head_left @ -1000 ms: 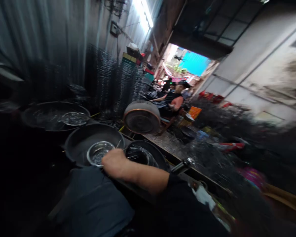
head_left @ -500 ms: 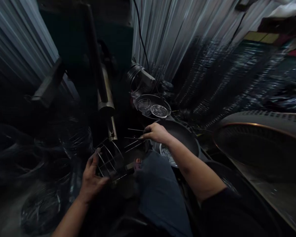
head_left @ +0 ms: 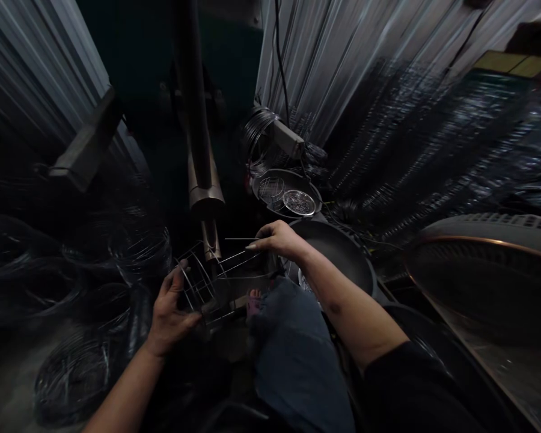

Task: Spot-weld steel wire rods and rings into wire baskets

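Note:
A curved wire frame (head_left: pixel 199 284) of crossed thin metal rods is in my left hand (head_left: pixel 168 319), its fingers and thumb spread round the frame's outer side. The frame's far edge is close to the brass-coloured lower tip (head_left: pixel 211 248) of an upright metal machine post (head_left: pixel 206 195). My right hand (head_left: pixel 277 239), fingers pinched together, is to the right of the frame. A thin straight metal rod (head_left: pixel 240 239) sticks out leftward from its fingertips. Other thin rods (head_left: pixel 237 260) run between the frame and the space below this hand; whether the fingers touch them, I cannot tell.
A dark round pan (head_left: pixel 347 255) is under my right forearm. Behind it, another pan (head_left: pixel 270 210) holds a wire grid and a dish (head_left: pixel 299 202) of small metal pieces. Wire coils (head_left: pixel 74 373) lie at left. A fan-like round housing (head_left: pixel 482 240) is at right.
The view has shifted slightly, so the surroundings appear farther right. My right hand has moved a little left towards the wire frame, and fewer loose rods show at its fingertips.

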A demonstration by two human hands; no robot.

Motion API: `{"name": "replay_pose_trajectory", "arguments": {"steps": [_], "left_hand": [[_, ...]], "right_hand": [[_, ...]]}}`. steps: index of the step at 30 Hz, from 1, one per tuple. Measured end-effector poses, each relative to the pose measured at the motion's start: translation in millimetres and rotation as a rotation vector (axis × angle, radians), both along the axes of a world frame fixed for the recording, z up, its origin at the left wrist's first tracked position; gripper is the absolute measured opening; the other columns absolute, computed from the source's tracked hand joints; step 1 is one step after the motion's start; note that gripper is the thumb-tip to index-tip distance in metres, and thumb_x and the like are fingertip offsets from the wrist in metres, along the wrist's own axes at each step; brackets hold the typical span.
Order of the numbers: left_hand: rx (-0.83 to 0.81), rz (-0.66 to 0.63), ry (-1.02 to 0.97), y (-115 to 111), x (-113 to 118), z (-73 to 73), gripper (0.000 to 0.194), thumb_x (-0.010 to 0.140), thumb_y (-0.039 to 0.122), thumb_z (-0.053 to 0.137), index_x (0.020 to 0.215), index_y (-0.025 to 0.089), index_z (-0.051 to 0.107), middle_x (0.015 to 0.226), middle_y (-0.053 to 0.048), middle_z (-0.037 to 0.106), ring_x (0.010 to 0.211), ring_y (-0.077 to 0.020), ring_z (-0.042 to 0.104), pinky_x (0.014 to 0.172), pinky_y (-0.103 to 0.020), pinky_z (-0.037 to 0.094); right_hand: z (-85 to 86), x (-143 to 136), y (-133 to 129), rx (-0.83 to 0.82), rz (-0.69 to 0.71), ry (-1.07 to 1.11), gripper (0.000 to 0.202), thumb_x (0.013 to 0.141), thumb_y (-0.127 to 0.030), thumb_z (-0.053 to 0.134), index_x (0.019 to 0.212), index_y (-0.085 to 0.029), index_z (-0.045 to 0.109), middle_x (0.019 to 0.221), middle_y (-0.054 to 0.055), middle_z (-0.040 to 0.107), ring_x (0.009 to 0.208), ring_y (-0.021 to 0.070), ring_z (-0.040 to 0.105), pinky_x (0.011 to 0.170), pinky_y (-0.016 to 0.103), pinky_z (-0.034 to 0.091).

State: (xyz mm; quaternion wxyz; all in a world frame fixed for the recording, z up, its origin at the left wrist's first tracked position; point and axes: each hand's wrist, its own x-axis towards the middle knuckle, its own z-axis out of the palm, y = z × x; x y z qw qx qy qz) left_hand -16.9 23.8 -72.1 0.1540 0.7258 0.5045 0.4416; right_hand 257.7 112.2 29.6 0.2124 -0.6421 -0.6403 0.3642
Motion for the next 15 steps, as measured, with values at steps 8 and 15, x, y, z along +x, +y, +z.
{"name": "replay_pose_trajectory", "arguments": {"steps": [8, 15], "left_hand": [[0.031, -0.023, -0.074, 13, -7, -2.7, 0.097, 0.066, 0.042, 0.078, 0.147, 0.031, 0.027, 0.139, -0.009, 0.044, 0.126, -0.0288, 0.047, 0.107, -0.048, 0.040], [0.011, 0.023, -0.066, 18, -8, 2.9, 0.097, 0.063, 0.042, 0.080, 0.145, 0.027, 0.033, 0.137, -0.011, 0.047, 0.123, -0.0293, 0.050, 0.104, -0.048, 0.044]], "right_hand": [[9.0, -6, 8, -0.002, 0.008, 0.037, 0.033, 0.056, -0.042, 0.082, 0.073, -0.015, 0.074, 0.060, 0.001, 0.063, 0.060, 0.0136, 0.057, 0.059, 0.025, 0.044], [18.2, -11, 12, 0.000, 0.032, 0.033, 0.038, 0.056, -0.046, 0.081, 0.074, -0.014, 0.074, 0.059, 0.000, 0.061, 0.057, 0.0126, 0.055, 0.056, 0.024, 0.042]]}}
